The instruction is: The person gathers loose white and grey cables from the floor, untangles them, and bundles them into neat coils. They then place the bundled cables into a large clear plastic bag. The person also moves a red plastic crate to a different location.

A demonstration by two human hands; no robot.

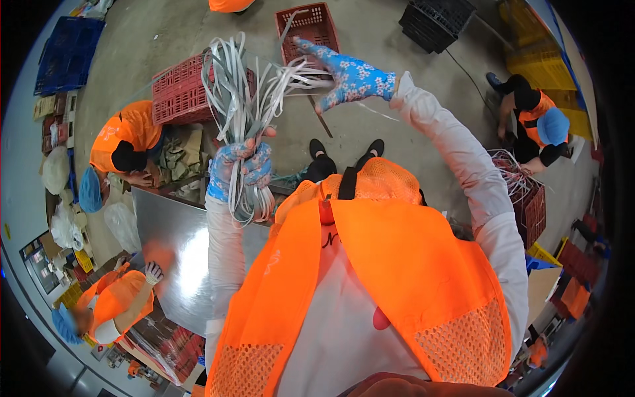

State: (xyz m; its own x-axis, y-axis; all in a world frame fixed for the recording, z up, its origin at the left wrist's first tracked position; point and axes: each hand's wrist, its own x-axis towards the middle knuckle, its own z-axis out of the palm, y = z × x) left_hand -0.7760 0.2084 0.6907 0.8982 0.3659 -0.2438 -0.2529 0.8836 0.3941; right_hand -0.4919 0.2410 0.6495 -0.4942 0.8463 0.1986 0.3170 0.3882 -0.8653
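My left hand (240, 171), in a blue flowered glove, is closed around a thick bundle of white and grey plastic strapping (238, 99). Loops of the bundle rise above the fist and hang below it. To the right, my right hand (342, 74), in a matching glove, is raised with its fingers spread beside the loose strap ends that fan out towards it. Whether a strap touches its fingers I cannot tell. Beyond the hands stand a red plastic crate (310, 30) with a strap over its rim and a pinkish-red crate (181, 92), partly behind the bundle.
A metal-topped table (173, 268) lies at my left. Co-workers in orange vests are at the left (126, 134), lower left (121, 302) and right (538, 119), the last beside a dark red crate (531, 213) with tangled straps. Black crates (436, 22) stand on the floor ahead.
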